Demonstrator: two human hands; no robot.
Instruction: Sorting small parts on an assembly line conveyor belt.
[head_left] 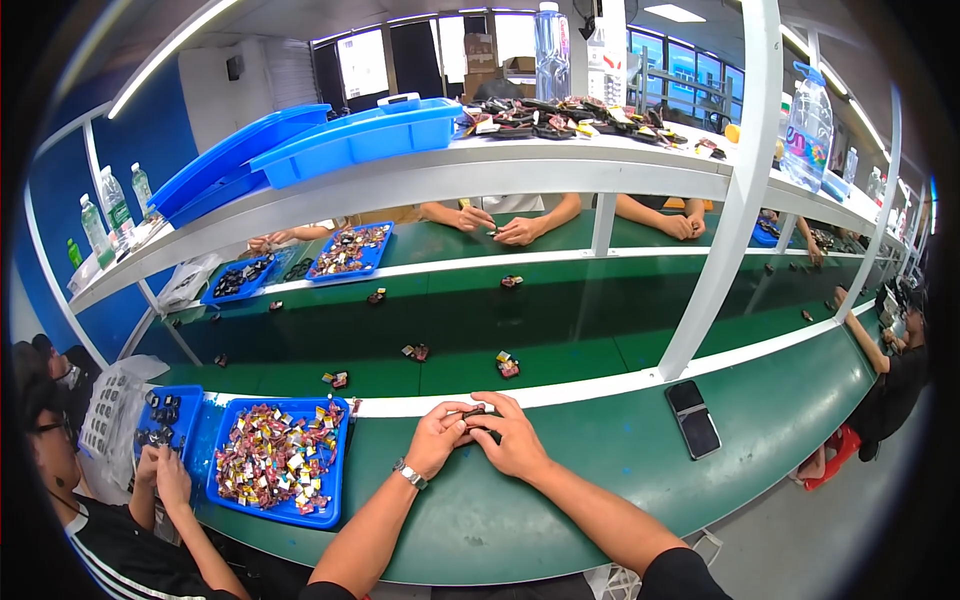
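Observation:
My left hand (437,440), with a watch (410,474) at its wrist, and my right hand (517,440) meet at the far edge of the green worktop (580,470). Both close their fingers around a small black part (484,422), mostly covered by the fingers, so its exact kind cannot be told. Left of my forearm stands a blue tray (345,470), heaped with small reddish parts (275,455) bearing yellow and white pieces. A dark phone (693,420) lies on the worktop to the right of my hands.
A green conveyor belt (460,310) beyond my hands carries scattered small assemblies (508,364). Overhead runs a white shelf (600,165) with blue trays (360,135), bottles (552,55) and piled black parts (570,118). A shelf post (725,230) rises at right. Co-workers sit opposite and at my left.

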